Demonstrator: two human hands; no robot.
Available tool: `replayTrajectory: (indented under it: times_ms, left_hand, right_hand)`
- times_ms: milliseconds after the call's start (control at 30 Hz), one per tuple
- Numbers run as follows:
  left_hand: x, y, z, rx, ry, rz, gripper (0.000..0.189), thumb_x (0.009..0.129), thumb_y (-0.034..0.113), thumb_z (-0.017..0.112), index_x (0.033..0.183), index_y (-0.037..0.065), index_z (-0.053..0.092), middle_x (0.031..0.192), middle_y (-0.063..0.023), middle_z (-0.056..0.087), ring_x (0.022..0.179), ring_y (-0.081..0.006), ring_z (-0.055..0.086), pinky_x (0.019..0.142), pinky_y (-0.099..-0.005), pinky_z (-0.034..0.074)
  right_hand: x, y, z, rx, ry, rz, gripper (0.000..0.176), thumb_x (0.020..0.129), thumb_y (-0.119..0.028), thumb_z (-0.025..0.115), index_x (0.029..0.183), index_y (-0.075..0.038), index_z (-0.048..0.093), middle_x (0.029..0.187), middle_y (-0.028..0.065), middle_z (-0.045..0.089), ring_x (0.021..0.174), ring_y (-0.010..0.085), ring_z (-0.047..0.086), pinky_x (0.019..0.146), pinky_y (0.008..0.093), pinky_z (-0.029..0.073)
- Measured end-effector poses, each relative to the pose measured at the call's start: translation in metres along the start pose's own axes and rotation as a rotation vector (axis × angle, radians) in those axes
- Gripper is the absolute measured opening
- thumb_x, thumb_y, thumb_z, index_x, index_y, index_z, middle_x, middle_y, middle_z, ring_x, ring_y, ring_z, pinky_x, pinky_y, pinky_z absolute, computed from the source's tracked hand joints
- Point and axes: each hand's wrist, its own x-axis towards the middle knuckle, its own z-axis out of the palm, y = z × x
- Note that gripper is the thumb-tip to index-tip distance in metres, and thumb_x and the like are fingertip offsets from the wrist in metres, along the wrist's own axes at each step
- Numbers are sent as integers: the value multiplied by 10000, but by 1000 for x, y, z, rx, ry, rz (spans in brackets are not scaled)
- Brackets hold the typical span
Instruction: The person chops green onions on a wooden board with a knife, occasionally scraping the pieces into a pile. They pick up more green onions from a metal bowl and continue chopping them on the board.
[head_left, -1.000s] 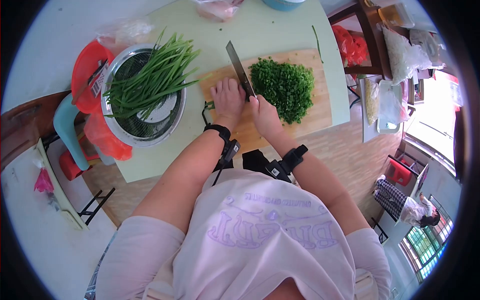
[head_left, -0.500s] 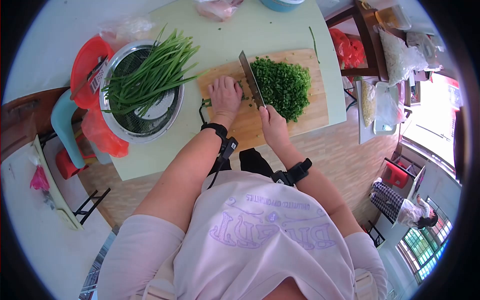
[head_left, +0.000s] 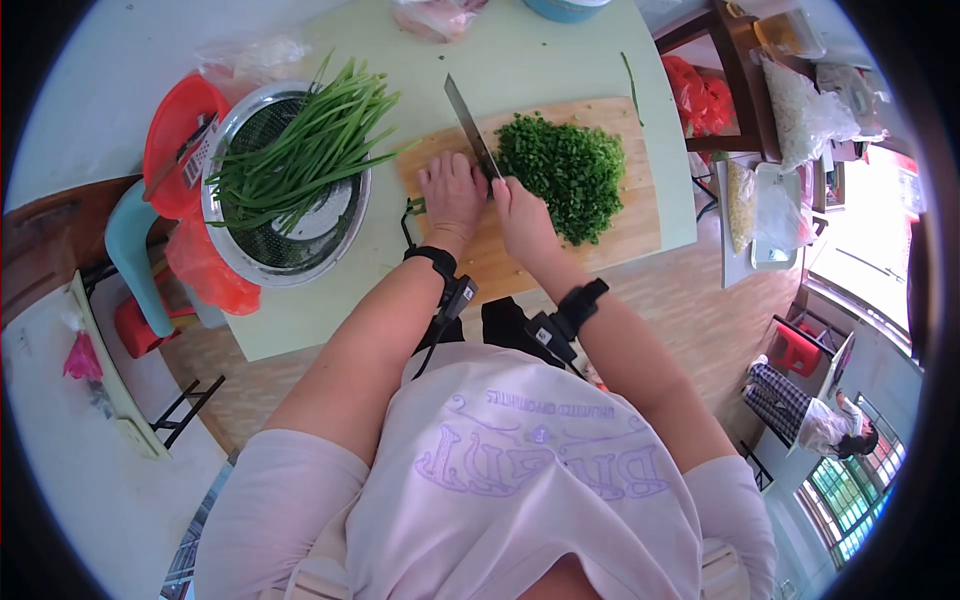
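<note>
My right hand (head_left: 527, 222) is closed around the handle of a kitchen knife (head_left: 470, 122). The blade slants up and to the left, right beside the fingers of my left hand (head_left: 456, 192). That hand presses down with curled fingers on the wooden cutting board (head_left: 478, 262), holding a small bunch of green chives (head_left: 415, 206) whose ends poke out at its left; the rest is hidden under the palm. A large heap of chopped chives (head_left: 565, 178) covers the board's right part, close to the blade.
Left of the board, a metal basin with a colander (head_left: 288, 272) holds long uncut chives (head_left: 300, 160). A red basin (head_left: 180, 130) and red plastic bag (head_left: 212, 272) lie beyond it. A blue bowl (head_left: 566, 8) stands at the table's (head_left: 330, 320) far edge. Another person (head_left: 815, 420) is far right.
My right hand and the knife have shifted left, away from the chopped heap and up against my left fingers. My left hand has hardly moved.
</note>
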Motion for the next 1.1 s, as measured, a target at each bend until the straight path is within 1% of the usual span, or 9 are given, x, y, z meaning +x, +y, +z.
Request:
replayTrajectory:
  times_ms: [100,167,200,267,367,533,667,867,1100]
  left_hand:
    - [0,1,1,-5,19,6,161,775,156,616,852,92,490,854,-84,532,867,-287,514,747,-424,352]
    - [-1,1,0,-40,27,-3,162,776,135,619,859,94,485,854,-80,533,870,-286,516,753,-420,353]
    - [-1,1,0,-41,28,-1,162,776,135,619,859,94,485,854,-80,533,870,-286,516,753,-420,353]
    - [0,1,0,-83,53,6,153,783,114,615,858,93,484,853,-81,533,871,-287,517,761,-420,354]
    - [0,1,-3,-81,42,1,136,791,106,609,859,90,493,855,-84,536,874,-285,519,768,-419,356]
    - [-1,-1,3,-39,49,-6,140,775,103,614,852,87,498,841,-87,531,864,-284,516,760,-416,355]
    - [-1,-2,6,-36,62,4,151,756,105,623,840,91,498,839,-90,525,853,-283,509,754,-411,354]
    - [-1,0,4,-18,61,7,143,753,104,626,825,96,502,834,-84,521,848,-280,506,754,-410,354]
    - [0,1,1,-24,33,7,126,771,105,614,835,97,505,841,-80,522,856,-276,501,764,-407,349]
  right_hand:
    - [18,2,3,24,32,-27,407,1011,-361,383,955,-6,574,832,277,627,834,473,600,732,527,480]
    - [17,8,1,112,78,-33,368,1011,-327,414,956,1,570,776,245,612,768,454,594,665,483,473]
    - [13,8,-3,112,80,-33,368,1011,-327,414,956,1,570,776,245,612,768,454,594,665,483,473]
    - [-2,8,-12,116,66,61,389,999,-363,420,968,-10,581,815,268,629,815,469,603,704,510,486]
    - [-21,14,-18,55,39,48,366,993,-356,441,990,-18,583,824,259,638,807,465,610,696,510,492]
    - [-48,-8,-27,-12,-41,66,363,993,-359,438,1010,-24,576,835,252,648,807,460,617,703,521,494]
    - [-51,-6,-24,-72,-68,48,361,997,-357,427,1010,-23,563,851,253,651,821,460,617,720,531,488]
    - [-53,-5,-22,-20,-85,56,363,1000,-346,425,990,-6,550,865,257,648,843,466,610,736,526,483]
    - [-50,-4,-19,-35,-99,53,380,1005,-341,411,988,15,545,870,280,639,853,472,606,748,525,480]
